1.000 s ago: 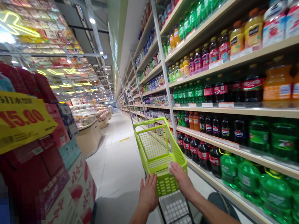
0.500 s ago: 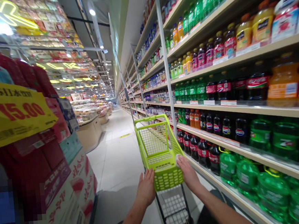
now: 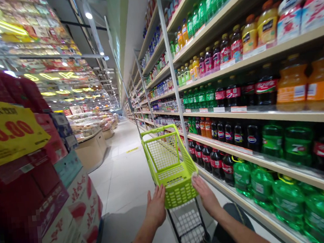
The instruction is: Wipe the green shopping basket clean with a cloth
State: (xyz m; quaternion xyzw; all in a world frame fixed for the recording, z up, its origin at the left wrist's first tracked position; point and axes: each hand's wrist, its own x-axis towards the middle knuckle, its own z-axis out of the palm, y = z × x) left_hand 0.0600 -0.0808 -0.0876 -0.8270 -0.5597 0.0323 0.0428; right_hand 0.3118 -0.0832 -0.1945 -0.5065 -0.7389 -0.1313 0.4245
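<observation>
A lime-green plastic shopping basket (image 3: pixel 168 166) sits on top of a dark wire trolley frame (image 3: pixel 187 224) in a supermarket aisle. My left hand (image 3: pixel 156 208) lies flat against the basket's near left corner, fingers stretched upward and open. On the near right corner rests my right hand (image 3: pixel 205 194), fingers extended along the rim. A small white scrap (image 3: pixel 194 175) shows at its fingertips; I cannot make out what it is. The basket looks empty.
Long shelves (image 3: pixel 234 110) of soft-drink bottles run close along the right, with big green bottles (image 3: pixel 268 188) at the bottom. On the left stands a stack of red cartons (image 3: pixel 44 190) with a yellow price sign (image 3: pixel 8 133). The tiled aisle floor (image 3: pixel 123 169) leads ahead past a beige counter (image 3: pixel 93 151).
The trolley and I have moved a little forward along the aisle and drifted slightly left. Both hands stay on the basket's near end; the left hand's fingers have straightened.
</observation>
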